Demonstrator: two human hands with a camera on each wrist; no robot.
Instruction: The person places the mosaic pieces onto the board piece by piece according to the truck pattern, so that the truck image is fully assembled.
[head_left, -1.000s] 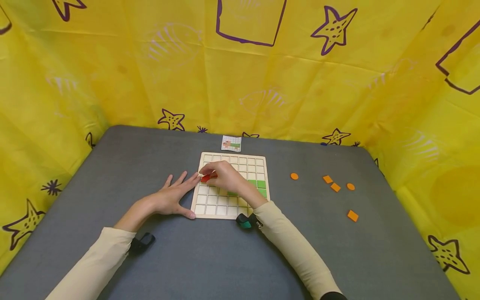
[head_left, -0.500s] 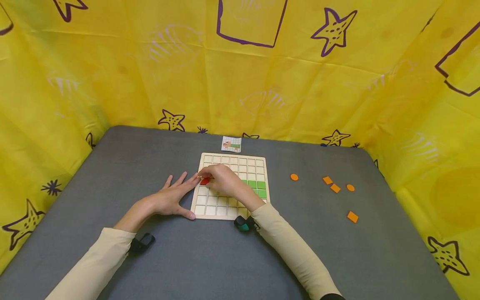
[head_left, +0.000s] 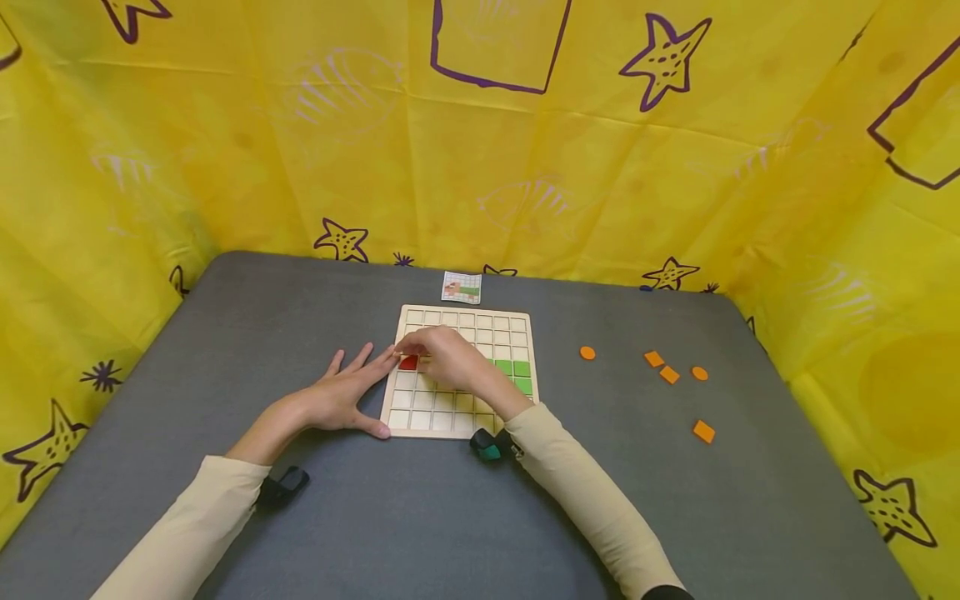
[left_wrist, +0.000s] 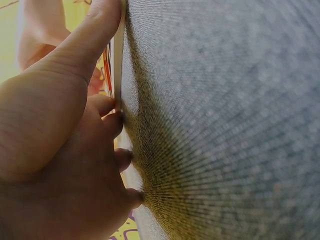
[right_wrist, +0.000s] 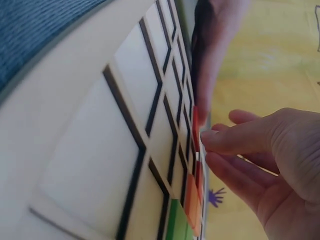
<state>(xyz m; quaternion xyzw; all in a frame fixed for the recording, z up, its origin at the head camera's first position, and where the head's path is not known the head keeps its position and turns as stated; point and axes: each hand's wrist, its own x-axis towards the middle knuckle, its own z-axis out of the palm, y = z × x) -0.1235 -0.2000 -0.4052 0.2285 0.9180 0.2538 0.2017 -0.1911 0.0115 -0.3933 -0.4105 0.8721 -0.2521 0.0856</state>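
Behind the board (head_left: pixel 442 422) lies a card (head_left: pixel 461 287); right, loose tiles (head_left: pixel 670 375).

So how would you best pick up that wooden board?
Grip the wooden board by its side rims, probably coming in from left and right: it lies flat, thin and wide, so two-sided support should keep it level. The left hand touches its left rim.

Yellow cloth (head_left: pixel 450 150), purple-outlined starfish (head_left: pixel 667 62) and pale fish (head_left: pixel 345 90) on it, grey tabletop (head_left: pixel 375 533)

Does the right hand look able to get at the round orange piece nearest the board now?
Probably yes: the right hand is over the board, and the round orange piece lies uncovered on the table beyond the board's right edge, with nothing standing between.
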